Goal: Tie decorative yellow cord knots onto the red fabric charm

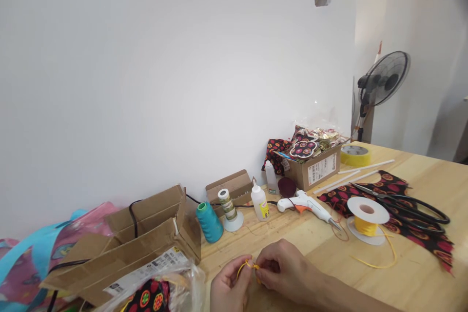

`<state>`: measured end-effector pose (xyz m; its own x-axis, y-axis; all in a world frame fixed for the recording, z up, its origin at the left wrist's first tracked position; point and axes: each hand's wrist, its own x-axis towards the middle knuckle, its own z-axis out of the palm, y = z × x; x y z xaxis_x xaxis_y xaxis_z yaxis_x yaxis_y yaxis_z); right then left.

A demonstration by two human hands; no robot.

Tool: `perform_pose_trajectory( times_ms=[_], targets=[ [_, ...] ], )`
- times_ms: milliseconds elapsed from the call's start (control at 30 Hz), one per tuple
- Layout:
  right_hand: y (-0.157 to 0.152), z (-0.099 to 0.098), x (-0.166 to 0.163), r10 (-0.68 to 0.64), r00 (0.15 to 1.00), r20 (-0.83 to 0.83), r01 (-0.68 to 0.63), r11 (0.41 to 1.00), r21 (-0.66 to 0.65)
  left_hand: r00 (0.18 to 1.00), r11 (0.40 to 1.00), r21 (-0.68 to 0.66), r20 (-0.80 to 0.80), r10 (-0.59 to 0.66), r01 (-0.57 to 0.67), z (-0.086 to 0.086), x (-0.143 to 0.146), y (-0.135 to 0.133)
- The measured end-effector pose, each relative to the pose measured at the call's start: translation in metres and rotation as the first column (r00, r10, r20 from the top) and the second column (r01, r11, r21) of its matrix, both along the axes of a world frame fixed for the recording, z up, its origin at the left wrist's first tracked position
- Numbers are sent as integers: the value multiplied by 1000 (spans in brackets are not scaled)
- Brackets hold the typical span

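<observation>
While left hand (pixel 231 285) and right hand (pixel 283 273) pinch it, slim yellow cord (pixel 255 267) curves round.

At the near left, a plastic bag (pixel 195 285) before an open box (pixel 157 224); farther left, probably a cloth bag (pixel 60 248). Rightward from that box, on the table (pixel 321 248): thread cone (pixel 209 223), spool (pixel 229 207), glue bottle (pixel 260 204), glue gun (pixel 307 204). In the near middle, left hand (pixel 231 285) and right hand (pixel 283 271), cord (pixel 256 267) between. Farther right, a filled box (pixel 323 173), left of a tape roll (pixel 355 157); sticks (pixel 367 166) before that roll. Nearer, scissors (pixel 383 195) on cloth (pixel 427 241), reel (pixel 368 210) just before. Behind the table, at right, a fan (pixel 383 79).
</observation>
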<state>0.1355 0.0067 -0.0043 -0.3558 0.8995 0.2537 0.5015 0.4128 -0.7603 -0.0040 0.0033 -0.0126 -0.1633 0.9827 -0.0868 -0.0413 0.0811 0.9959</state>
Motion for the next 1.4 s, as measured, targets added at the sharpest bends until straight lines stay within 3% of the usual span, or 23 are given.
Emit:
perform_pose_trajectory(
  times_ms=[200, 733, 1033, 1233, 1400],
  targets=[
    [0, -2, 0, 0, 1000, 12, -1, 1000, 26, 998, 994, 90, -7, 64, -63, -5, 2, 1],
    [-1, 3, 0, -53, 998, -23, 53, 999, 1, 998, 993, 115, 66, 4, -11, 0, 5, -3],
    [3, -6, -1, -54, 992, -115, 32, 982, -188, 1000, 981, 193, -8, -7, 9, 4, 9, -5],
    [6, -3, 0, -157, 969, -193, 145, 987, -74, 999, 988, 155, 27, -27, 22, 3, 9, -6],
    [4, 3, 3, -53, 993, -105, 63, 993, 96, 998, 990, 135, 33, -44, 39, 2, 9, -5]
  ],
)
